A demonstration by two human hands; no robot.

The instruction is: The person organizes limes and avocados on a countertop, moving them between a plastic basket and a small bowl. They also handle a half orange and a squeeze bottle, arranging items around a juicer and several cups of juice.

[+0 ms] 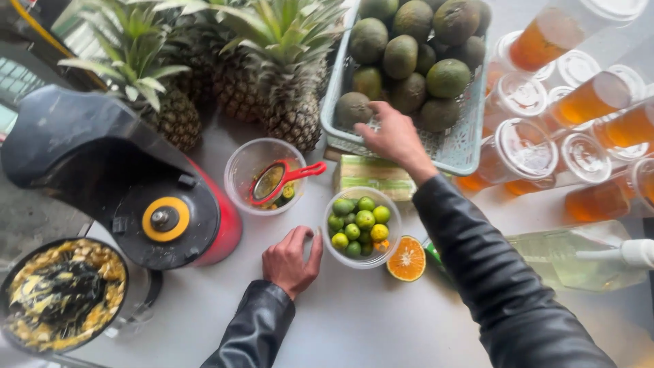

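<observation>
The left hand (291, 260) rests on the table (354, 320) with fingers curled loosely, holding nothing, its fingertips at the rim of the small bowl of limes (359, 227), and bare table lies open toward the near edge. Just right of the bowl sits a halved orange (407, 259). Farther off, the right hand (394, 136) reaches over the basket rim (409, 153), fingers spread on the green fruit (354, 109), with pineapples (286, 82) crowding the left and lidded cups (524, 146) the right.

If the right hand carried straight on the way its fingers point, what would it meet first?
Probably the green fruit at the basket's near-left corner; the right hand already reaches over the rim, fingers just short of it, though depth is unclear.
</observation>
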